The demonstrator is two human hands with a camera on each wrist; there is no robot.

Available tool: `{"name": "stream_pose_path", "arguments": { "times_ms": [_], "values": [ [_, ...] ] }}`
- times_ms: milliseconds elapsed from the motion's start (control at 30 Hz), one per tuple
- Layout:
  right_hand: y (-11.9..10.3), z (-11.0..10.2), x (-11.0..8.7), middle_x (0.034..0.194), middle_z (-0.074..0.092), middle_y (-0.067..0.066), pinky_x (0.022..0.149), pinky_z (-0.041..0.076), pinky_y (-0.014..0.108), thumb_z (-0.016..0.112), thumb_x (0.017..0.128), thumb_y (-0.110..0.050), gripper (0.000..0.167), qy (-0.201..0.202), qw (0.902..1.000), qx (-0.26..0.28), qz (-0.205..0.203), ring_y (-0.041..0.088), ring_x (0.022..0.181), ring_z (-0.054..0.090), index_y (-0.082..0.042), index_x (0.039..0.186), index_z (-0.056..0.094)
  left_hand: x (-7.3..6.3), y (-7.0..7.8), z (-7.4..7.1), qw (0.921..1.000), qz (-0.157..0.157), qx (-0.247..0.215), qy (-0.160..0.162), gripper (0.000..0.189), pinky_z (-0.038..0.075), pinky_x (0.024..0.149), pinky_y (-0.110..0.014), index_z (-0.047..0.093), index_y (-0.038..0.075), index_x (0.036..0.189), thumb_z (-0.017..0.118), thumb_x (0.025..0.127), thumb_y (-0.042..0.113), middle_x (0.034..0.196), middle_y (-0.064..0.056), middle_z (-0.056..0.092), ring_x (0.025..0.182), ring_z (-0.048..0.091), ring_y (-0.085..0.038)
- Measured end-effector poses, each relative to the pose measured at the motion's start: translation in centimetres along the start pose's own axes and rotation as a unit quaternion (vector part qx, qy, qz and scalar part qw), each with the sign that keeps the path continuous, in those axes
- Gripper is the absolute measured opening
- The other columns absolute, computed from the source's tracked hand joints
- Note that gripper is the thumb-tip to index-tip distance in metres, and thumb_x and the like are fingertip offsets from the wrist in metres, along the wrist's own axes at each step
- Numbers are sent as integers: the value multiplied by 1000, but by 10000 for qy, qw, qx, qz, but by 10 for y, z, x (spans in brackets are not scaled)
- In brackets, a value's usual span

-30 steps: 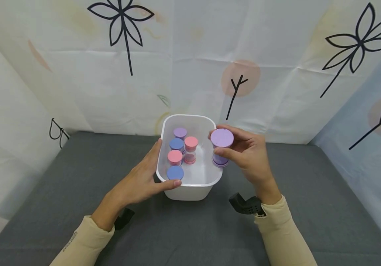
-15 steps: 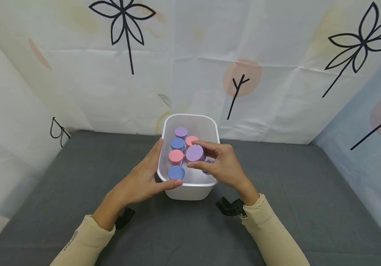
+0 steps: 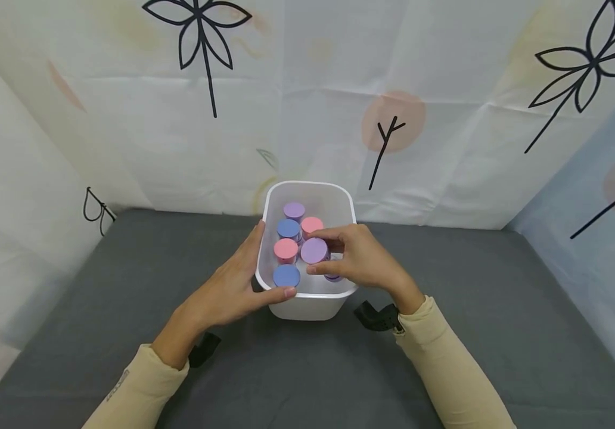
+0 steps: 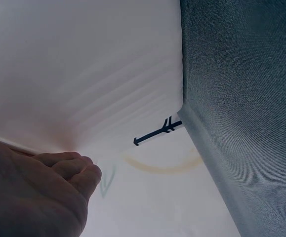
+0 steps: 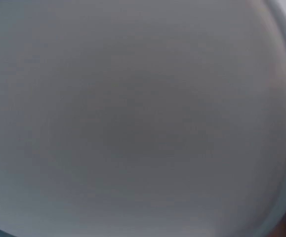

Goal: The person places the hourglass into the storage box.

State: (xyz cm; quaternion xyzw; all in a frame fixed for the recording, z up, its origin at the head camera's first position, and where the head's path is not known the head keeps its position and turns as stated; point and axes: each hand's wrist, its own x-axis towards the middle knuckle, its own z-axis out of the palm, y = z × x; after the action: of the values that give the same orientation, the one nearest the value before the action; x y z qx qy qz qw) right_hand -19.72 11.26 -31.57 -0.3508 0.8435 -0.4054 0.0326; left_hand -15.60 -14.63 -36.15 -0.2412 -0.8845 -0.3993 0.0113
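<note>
My right hand pinches a purple-capped sand timer between thumb and fingers, inside the white plastic bin. More purple shows under that hand, close to the bin's right side. Flat along the bin's left wall lie the fingers of my left hand, its thumb over the front rim. In the bin's left half stand a purple timer, two blue timers and two pink timers. The left wrist view shows my left fingers against the outer bin wall; a blurred pale surface fills the right wrist view.
A dark grey cloth covers the table under the bin. Behind it hangs a pale curtain printed with black flowers and twigs, and similar cloth encloses both sides.
From outside the bin's right rim, my right hand has moved left and down into the bin with the purple sand timer. My left hand stays at the bin's left side.
</note>
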Motion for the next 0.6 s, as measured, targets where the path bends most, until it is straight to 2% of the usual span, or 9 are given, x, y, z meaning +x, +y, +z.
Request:
{"name": "stream_pose_path", "arguments": {
  "times_ms": [133,300,433,600],
  "values": [
    [1,-6,5,100,72,0,82,57,38,89,80,-15,43,-464,9989,-85,58,11,86,67,-4,118,73,-1,0,-1,10000,-81,38,-25,117,32,111,-62,-8,34,162,73,84,65,169,5,4,152,18,-19],
    [1,-6,12,103,74,0,86,56,42,89,79,-11,43,-851,9954,-394,198,11,88,68,-4,118,74,0,1,-1,10000,-11,-3,-7,116,33,111,-61,-9,37,162,73,84,65,169,6,5,151,20,-18],
    [0,-3,16,100,74,0,85,57,41,90,77,-8,42,-951,9925,-728,245,11,87,68,-2,116,75,0,0,-1,10000,-8,31,-22,118,32,111,-62,-8,33,162,74,84,64,169,4,5,152,19,-21],
    [0,1,20,98,75,1,84,57,38,89,76,-5,41,-931,9915,-856,292,12,88,70,0,114,75,-1,0,-1,10000,-36,25,-18,118,33,111,-62,-7,31,163,73,84,64,169,4,4,152,19,-21]
  ]
}}
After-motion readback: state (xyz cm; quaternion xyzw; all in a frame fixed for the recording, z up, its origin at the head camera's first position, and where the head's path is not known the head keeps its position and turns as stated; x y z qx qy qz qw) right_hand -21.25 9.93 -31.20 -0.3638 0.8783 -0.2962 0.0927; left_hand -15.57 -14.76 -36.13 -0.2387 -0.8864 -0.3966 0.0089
